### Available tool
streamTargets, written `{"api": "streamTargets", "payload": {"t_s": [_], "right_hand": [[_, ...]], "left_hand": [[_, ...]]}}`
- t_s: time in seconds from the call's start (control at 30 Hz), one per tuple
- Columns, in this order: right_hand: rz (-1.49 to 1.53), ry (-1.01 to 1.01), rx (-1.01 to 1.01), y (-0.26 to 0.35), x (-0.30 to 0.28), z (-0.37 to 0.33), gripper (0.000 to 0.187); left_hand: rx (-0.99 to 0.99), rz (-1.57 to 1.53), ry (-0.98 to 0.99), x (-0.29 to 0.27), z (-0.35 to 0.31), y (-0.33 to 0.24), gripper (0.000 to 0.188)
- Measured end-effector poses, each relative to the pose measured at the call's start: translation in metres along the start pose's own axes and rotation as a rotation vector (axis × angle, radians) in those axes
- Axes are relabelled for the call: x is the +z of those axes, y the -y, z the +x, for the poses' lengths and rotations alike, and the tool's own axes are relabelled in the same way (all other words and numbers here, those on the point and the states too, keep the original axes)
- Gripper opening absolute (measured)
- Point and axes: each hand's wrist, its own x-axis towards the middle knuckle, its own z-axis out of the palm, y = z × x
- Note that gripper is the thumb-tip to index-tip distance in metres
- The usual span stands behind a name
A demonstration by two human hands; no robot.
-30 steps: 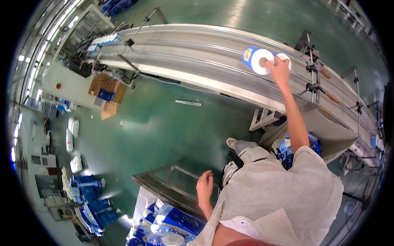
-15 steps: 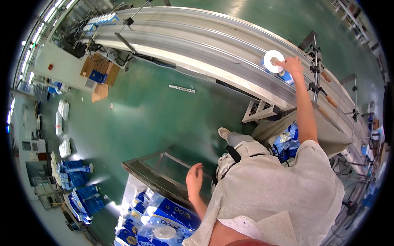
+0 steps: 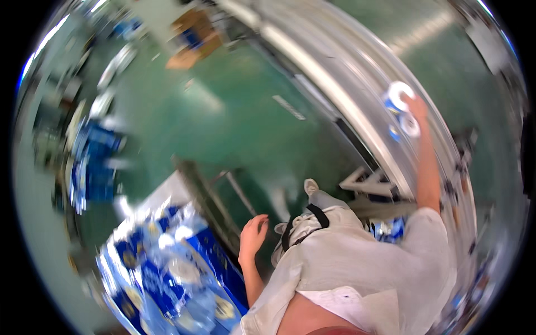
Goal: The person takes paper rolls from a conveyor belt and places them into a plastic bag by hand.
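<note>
My right hand [image 3: 415, 106] reaches out over the conveyor and grips a white paper roll [image 3: 397, 94] with blue on its side, its fingers at the roll's core. Motion blur hides the exact finger placement. Just below that hand, a second white roll [image 3: 410, 126] shows its round end, with a small blue patch beside it. My left hand [image 3: 254, 237] hangs near my waist, fingers loosely bent and apart, holding nothing. It is nearest to the dark-edged cart and the blue plastic-wrapped packs [image 3: 184, 273] at lower left.
The long metal conveyor [image 3: 324, 47] curves along the right. Below it stands a white angled bracket [image 3: 368, 183]. Blue packs [image 3: 388, 229] lie beside my right hip. A cardboard box [image 3: 195, 36] sits on the green floor, and blue stacks [image 3: 95, 162] stand at the left.
My view has swung round, so the conveyor runs more steeply and the wrapped packs show more. The second roll's white end has come into sight beside the gripped one. My left hand still hangs free.
</note>
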Motion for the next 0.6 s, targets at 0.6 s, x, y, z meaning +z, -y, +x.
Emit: {"api": "streamTargets", "payload": {"t_s": [0.6], "right_hand": [[0.394, 0.547, -0.211, 0.172, 0.126, 0.044, 0.058]], "left_hand": [[-0.411, -0.216, -0.589, 0.036, -0.144, 0.008, 0.025]]}}
